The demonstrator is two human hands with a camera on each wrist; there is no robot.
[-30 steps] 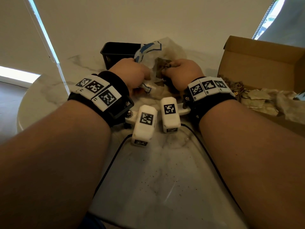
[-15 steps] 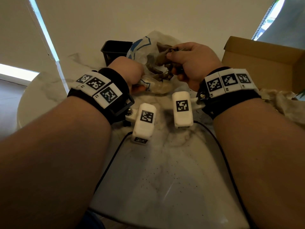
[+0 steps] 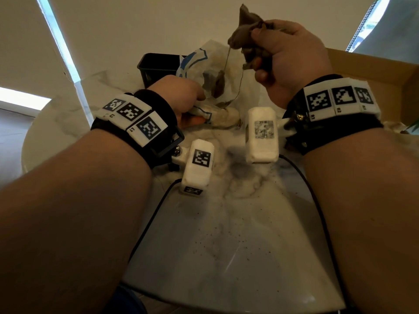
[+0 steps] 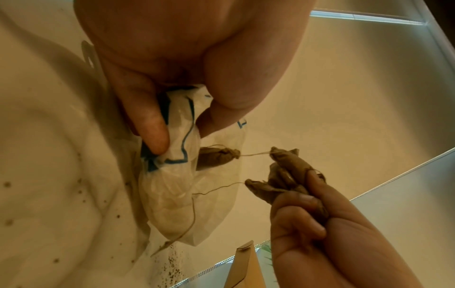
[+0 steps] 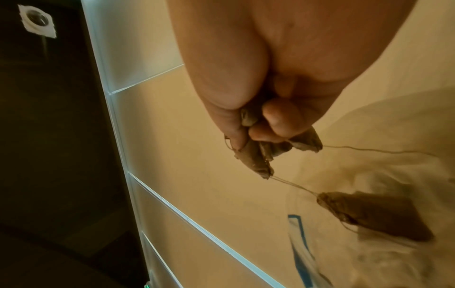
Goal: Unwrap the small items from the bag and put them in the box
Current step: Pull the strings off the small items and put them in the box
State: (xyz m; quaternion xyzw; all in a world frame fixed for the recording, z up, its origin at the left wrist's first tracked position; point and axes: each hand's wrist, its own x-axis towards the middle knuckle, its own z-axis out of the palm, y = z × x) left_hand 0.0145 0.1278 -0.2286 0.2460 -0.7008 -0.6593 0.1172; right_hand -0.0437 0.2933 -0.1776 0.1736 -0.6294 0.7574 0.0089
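Note:
A white plastic bag [image 3: 215, 64] with blue print lies on the marble table [image 3: 226, 234], and my left hand [image 3: 179, 98] pinches its bunched edge [image 4: 182, 126] between thumb and fingers. My right hand [image 3: 283, 53] is raised above the bag and grips a bundle of brown wrapped items [image 3: 244, 35] [image 4: 285, 175] [image 5: 261, 154]. Thin strings run from that bundle down to another brown item [image 3: 218, 86] [image 4: 216, 157] [image 5: 369, 214] that hangs at the bag's mouth. The cardboard box [image 3: 371, 71] stands open at the right, behind my right wrist.
A black bin [image 3: 156, 69] stands behind the bag at the far side of the table. Dark crumbs speckle the tabletop near me. Black cables [image 3: 149, 223] trail from both wrist cameras across the table. Crumpled paper lies at the box's edge.
My right hand has risen from the bag's mouth, lifting the brown bundle clear; one item now dangles on strings. The left hand stays on the bag.

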